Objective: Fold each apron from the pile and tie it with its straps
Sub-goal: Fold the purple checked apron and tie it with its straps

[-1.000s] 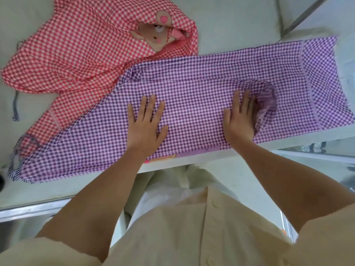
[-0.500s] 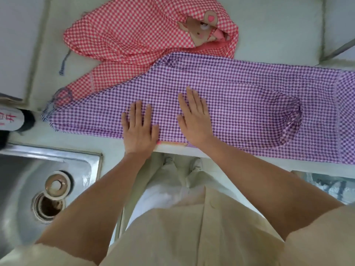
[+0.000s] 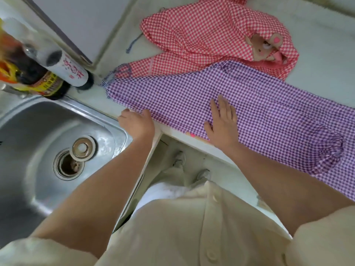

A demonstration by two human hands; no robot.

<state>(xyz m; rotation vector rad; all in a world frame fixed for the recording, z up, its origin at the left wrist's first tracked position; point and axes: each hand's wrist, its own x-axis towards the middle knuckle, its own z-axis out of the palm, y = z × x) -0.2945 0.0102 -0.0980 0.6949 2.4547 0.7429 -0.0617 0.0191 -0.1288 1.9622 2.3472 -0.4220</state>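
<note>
A purple gingham apron point(image 3: 269, 112) lies folded in a long band along the counter's front edge. An elastic sleeve cuff point(image 3: 330, 150) is at its right and a striped strap end point(image 3: 107, 81) at its left tip. My left hand point(image 3: 136, 123) is at the apron's near left edge, fingers curled, thumb on the cloth, gripping the hem. My right hand point(image 3: 222, 121) lies flat on the middle of the apron, fingers straight. Behind it a red gingham apron point(image 3: 201, 35) with a bear patch point(image 3: 263, 47) lies crumpled.
A steel sink point(image 3: 28, 131) with a drain plug point(image 3: 83, 148) sits left of the counter. Two bottles, one dark point(image 3: 38, 79) and one white-labelled point(image 3: 69, 70), stand at the sink's back corner near the strap end. A wall panel point(image 3: 86, 22) rises behind.
Both hands slid left along the purple apron. My left hand went from flat on the cloth to curled at the near left edge. The view swung left, showing the sink.
</note>
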